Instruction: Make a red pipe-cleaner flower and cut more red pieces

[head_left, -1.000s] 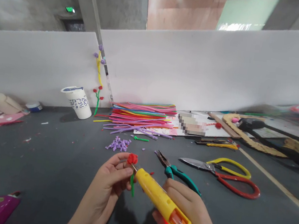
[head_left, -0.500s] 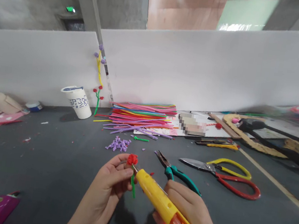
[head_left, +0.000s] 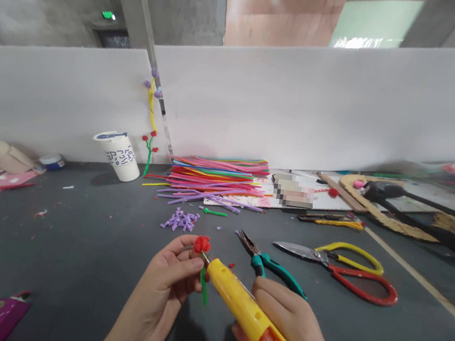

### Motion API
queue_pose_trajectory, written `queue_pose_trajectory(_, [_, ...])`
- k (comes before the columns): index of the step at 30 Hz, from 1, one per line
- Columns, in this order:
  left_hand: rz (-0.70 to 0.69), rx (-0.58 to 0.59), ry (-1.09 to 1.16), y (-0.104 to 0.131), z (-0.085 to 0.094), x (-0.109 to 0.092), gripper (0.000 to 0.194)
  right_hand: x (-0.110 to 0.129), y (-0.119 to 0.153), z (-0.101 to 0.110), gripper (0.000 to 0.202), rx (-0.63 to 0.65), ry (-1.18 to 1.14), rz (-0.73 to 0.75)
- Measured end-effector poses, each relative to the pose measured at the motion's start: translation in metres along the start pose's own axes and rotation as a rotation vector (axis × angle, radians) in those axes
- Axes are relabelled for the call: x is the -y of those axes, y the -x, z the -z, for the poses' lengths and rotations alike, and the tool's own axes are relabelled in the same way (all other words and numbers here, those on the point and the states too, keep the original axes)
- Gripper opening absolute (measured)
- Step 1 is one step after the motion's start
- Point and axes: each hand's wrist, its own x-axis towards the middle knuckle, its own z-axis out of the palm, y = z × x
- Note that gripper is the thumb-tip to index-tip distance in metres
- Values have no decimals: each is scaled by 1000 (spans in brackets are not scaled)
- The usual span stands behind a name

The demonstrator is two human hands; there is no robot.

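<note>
The dark tabletop (head_left: 84, 269) carries a bundle of colourful pipe cleaners (head_left: 213, 179) at its far side and large scissors (head_left: 325, 257) to the right. A yellow glue gun (head_left: 235, 300) is gripped in the right hand (head_left: 287, 310), close to teal-handled pliers (head_left: 281, 274). The left hand (head_left: 166, 285) pinches a small red flower (head_left: 202, 244) by its green stem (head_left: 204, 287) above the tabletop, the glue gun's tip (head_left: 205, 257) at the bloom's lower edge. Purple snippets (head_left: 180, 220) lie heaped beyond.
</note>
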Motion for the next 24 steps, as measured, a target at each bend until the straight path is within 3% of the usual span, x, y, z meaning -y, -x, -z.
queue_pose_trajectory(24, [-6, 6, 31, 0, 0, 0, 24, 0, -2, 2, 29, -21, 71, 29])
